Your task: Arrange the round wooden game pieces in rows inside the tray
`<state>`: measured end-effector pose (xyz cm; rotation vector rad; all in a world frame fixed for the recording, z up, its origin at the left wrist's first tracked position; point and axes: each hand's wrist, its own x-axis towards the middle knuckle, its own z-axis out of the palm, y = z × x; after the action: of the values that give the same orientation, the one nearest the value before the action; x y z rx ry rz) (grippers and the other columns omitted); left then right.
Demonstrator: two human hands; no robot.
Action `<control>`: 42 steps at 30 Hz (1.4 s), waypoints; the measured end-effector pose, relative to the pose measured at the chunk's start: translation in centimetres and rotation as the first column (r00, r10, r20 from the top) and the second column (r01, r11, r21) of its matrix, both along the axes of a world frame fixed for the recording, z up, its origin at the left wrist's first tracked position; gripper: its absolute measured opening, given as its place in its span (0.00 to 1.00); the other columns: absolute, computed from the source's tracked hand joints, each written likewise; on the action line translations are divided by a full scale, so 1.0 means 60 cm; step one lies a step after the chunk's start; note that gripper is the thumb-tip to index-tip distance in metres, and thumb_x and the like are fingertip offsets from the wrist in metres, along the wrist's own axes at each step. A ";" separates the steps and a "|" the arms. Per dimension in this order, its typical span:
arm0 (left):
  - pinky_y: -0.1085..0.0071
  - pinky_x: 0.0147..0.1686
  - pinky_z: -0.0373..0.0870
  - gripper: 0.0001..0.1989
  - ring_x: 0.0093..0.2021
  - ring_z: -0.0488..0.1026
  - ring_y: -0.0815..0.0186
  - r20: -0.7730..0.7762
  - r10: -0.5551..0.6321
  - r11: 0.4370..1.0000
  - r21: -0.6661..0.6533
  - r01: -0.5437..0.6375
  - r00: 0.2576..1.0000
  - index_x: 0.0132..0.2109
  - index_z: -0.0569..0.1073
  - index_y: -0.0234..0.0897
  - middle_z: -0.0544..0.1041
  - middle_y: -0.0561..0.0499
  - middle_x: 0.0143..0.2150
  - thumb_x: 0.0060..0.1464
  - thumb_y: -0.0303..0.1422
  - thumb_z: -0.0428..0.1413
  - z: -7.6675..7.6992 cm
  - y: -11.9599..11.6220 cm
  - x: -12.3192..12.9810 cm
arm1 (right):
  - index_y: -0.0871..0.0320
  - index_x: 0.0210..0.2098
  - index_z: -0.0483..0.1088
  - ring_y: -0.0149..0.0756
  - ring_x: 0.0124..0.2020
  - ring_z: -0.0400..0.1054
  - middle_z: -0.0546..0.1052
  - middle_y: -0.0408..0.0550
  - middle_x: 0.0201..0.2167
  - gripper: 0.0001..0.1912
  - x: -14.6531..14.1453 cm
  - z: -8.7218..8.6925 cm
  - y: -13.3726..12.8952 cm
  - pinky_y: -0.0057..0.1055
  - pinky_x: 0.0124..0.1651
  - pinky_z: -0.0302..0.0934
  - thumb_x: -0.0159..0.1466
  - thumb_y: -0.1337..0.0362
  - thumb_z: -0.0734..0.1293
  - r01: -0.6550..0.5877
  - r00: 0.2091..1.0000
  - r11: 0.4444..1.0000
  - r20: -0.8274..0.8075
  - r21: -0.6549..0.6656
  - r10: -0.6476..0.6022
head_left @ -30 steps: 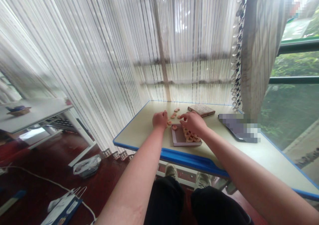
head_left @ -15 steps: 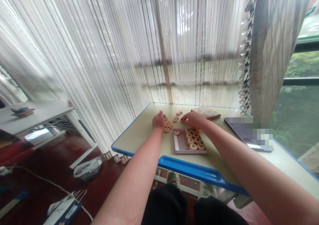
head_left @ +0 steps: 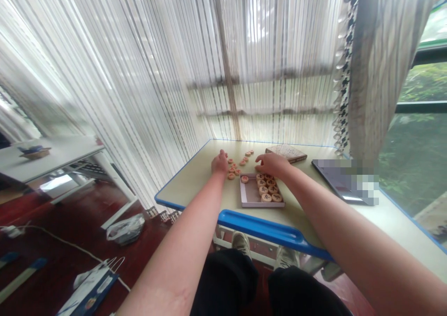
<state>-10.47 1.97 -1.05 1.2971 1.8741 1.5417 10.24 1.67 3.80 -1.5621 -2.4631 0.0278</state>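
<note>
My left hand (head_left: pixel 220 163) is closed with the thumb on top, over the table just left of the loose pieces; what it holds, if anything, is hidden. Beside it lie several wooden Chinese chess pieces with red characters (head_left: pixel 232 169). My right hand (head_left: pixel 272 163) is curled, palm down, at the far edge of a shallow open box (head_left: pixel 243 197); its grasp is hidden. Inside the box, pieces with dark characters (head_left: pixel 266 197) stand in rows along the right side. One red-marked piece (head_left: pixel 245 179) sits in its far left corner.
A flat patterned box lid (head_left: pixel 286 153) lies behind my right hand. A dark laptop or tablet (head_left: pixel 331 178), partly blurred out, is at the right. The table's near edge has a blue tray (head_left: pixel 261 227). Curtains (head_left: pixel 157 73) hang behind. Bags (head_left: pixel 125 230) lie on the floor.
The piece that was at my right fingertips no longer shows. My right hand has drawn slightly back toward the box. My left hand stays about where it was; the view has tilted slightly.
</note>
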 end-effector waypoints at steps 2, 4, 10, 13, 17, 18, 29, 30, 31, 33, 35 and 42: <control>0.68 0.39 0.64 0.28 0.41 0.73 0.61 0.012 -0.015 1.000 -0.013 0.015 1.000 0.38 0.75 0.36 0.77 0.44 0.39 0.55 0.48 0.35 0.000 0.001 0.001 | 0.51 0.39 0.74 0.41 0.37 0.69 0.76 0.49 0.39 0.16 0.001 0.003 -0.001 0.33 0.34 0.61 0.54 0.55 0.63 -0.008 1.000 0.999 -0.009 -0.031 0.008; 0.67 0.39 0.64 0.29 0.39 0.73 0.62 0.009 0.002 1.000 0.001 -0.002 1.000 0.37 0.75 0.36 0.77 0.44 0.38 0.55 0.48 0.34 -0.001 0.001 0.002 | 0.51 0.37 0.75 0.41 0.36 0.69 0.76 0.49 0.38 0.14 0.002 0.004 0.000 0.33 0.34 0.61 0.54 0.55 0.64 -0.014 1.000 0.999 -0.009 -0.045 0.014; 0.68 0.38 0.65 0.30 0.36 0.74 0.63 -0.014 0.043 0.998 0.036 -0.042 0.999 0.32 0.75 0.36 0.78 0.45 0.33 0.54 0.49 0.33 -0.004 0.001 0.003 | 0.50 0.35 0.76 0.40 0.36 0.69 0.77 0.47 0.35 0.12 0.007 -0.002 0.016 0.32 0.35 0.61 0.53 0.56 0.65 -0.040 0.999 0.995 0.006 -0.089 0.041; 0.68 0.37 0.66 0.30 0.35 0.74 0.63 -0.010 0.048 0.998 0.045 -0.048 0.999 0.30 0.74 0.36 0.78 0.45 0.32 0.54 0.49 0.34 -0.005 0.002 0.004 | 0.52 0.39 0.74 0.39 0.38 0.69 0.77 0.47 0.38 0.16 0.006 -0.005 0.020 0.31 0.36 0.61 0.53 0.56 0.64 -0.040 0.999 0.996 -0.002 -0.085 0.040; 0.68 0.37 0.66 0.30 0.34 0.74 0.63 -0.004 0.051 0.997 0.056 -0.051 0.999 0.30 0.74 0.36 0.78 0.46 0.32 0.54 0.49 0.34 -0.006 0.003 0.004 | 0.52 0.40 0.74 0.38 0.37 0.69 0.77 0.46 0.39 0.16 0.004 -0.008 0.018 0.30 0.36 0.60 0.53 0.58 0.64 -0.057 0.998 0.994 0.005 -0.091 0.058; 0.68 0.37 0.66 0.30 0.35 0.74 0.63 -0.005 0.051 0.997 0.056 -0.051 0.999 0.29 0.74 0.36 0.78 0.46 0.32 0.54 0.49 0.34 -0.007 0.003 0.003 | 0.52 0.38 0.74 0.38 0.37 0.69 0.77 0.46 0.38 0.15 0.004 -0.008 0.017 0.30 0.36 0.60 0.53 0.58 0.63 -0.062 0.998 0.994 0.007 -0.086 0.063; 0.68 0.36 0.66 0.30 0.33 0.74 0.63 -0.035 0.036 0.998 0.061 -0.034 0.999 0.29 0.73 0.37 0.78 0.47 0.30 0.54 0.50 0.34 -0.009 0.004 0.000 | 0.54 0.34 0.74 0.35 0.31 0.67 0.75 0.46 0.31 0.17 -0.018 0.024 -0.027 0.27 0.30 0.56 0.49 0.52 0.66 -0.228 0.969 0.970 -0.115 -0.086 0.218; 0.68 0.36 0.66 0.30 0.33 0.74 0.63 -0.036 0.035 0.998 0.063 -0.032 0.999 0.28 0.73 0.37 0.78 0.47 0.30 0.54 0.50 0.34 -0.008 0.003 0.000 | 0.54 0.34 0.74 0.35 0.30 0.66 0.75 0.45 0.31 0.17 -0.022 0.028 -0.035 0.27 0.29 0.56 0.48 0.51 0.67 -0.275 0.958 0.957 -0.104 -0.095 0.265; 0.68 0.35 0.66 0.30 0.32 0.74 0.64 -0.038 0.033 0.997 0.066 -0.031 0.999 0.28 0.73 0.37 0.78 0.47 0.30 0.54 0.50 0.34 -0.008 0.003 0.001 | 0.53 0.33 0.74 0.34 0.30 0.66 0.74 0.45 0.30 0.18 -0.026 0.031 -0.041 0.27 0.28 0.55 0.47 0.50 0.67 -0.321 0.946 0.941 -0.091 -0.104 0.312; 0.68 0.35 0.66 0.30 0.32 0.74 0.64 -0.041 0.029 0.997 0.073 -0.026 0.999 0.28 0.73 0.37 0.78 0.47 0.30 0.54 0.50 0.34 -0.008 0.001 0.001 | 0.53 0.33 0.74 0.33 0.29 0.65 0.74 0.44 0.29 0.18 -0.033 0.034 -0.052 0.26 0.27 0.53 0.47 0.50 0.67 -0.389 0.921 0.912 -0.058 -0.130 0.384; 0.68 0.35 0.66 0.30 0.32 0.74 0.63 -0.048 0.026 0.997 0.071 -0.022 0.999 0.28 0.73 0.37 0.78 0.47 0.30 0.54 0.50 0.34 -0.007 0.000 0.002 | 0.53 0.33 0.74 0.32 0.27 0.65 0.74 0.44 0.28 0.17 -0.037 0.033 -0.059 0.26 0.26 0.53 0.47 0.51 0.67 -0.412 0.910 0.894 -0.019 -0.175 0.415; 0.68 0.35 0.66 0.30 0.32 0.74 0.63 -0.050 0.029 0.998 0.052 -0.026 0.998 0.26 0.72 0.37 0.77 0.46 0.30 0.54 0.51 0.33 -0.003 -0.003 0.004 | 0.53 0.33 0.73 0.32 0.27 0.65 0.75 0.44 0.28 0.17 -0.045 0.026 -0.069 0.26 0.26 0.53 0.47 0.52 0.66 -0.420 0.898 0.890 0.063 -0.180 0.436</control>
<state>-10.22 1.82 -1.21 1.3501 1.9017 1.5954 7.52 -2.49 5.37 -1.0579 -2.9048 0.2322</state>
